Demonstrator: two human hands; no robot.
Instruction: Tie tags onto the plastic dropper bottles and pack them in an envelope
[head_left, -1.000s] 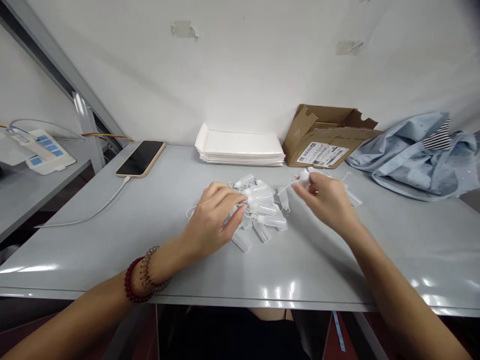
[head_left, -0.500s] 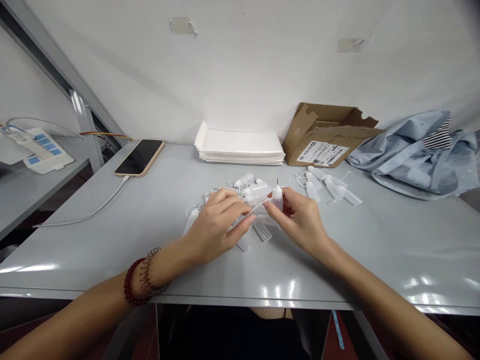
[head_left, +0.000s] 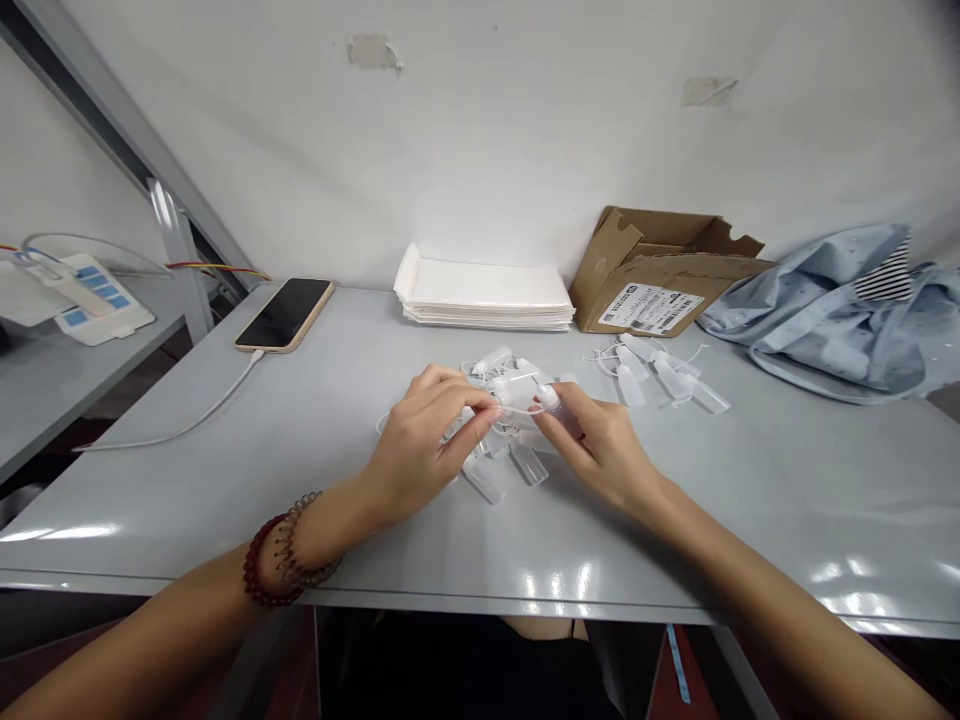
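Note:
My right hand (head_left: 600, 440) is wrapped round a small translucent dropper bottle (head_left: 551, 398) with a white top, tilted a little toward the left. A thin white strap (head_left: 519, 410) runs from beside the bottle to my left hand (head_left: 435, 430), which pinches its end between thumb and fingertips. Under and behind both hands lies a heap of similar clear bottles (head_left: 529, 464) with straps, partly hidden by my left hand. More such bottles (head_left: 630, 384) lie in a smaller group beyond my right hand.
A stack of white envelopes (head_left: 487, 294) and an open cardboard box (head_left: 660, 275) stand against the wall. Blue fabric (head_left: 825, 320) lies at the right. At the left a phone (head_left: 285, 315) is plugged into a white cable (head_left: 202, 425). The grey table (head_left: 480, 560) ends close to me.
The bottle in my right hand has tipped from upright toward the left, and its needle tip no longer shows. My left fingers have closed together on the strap, now stretched more level.

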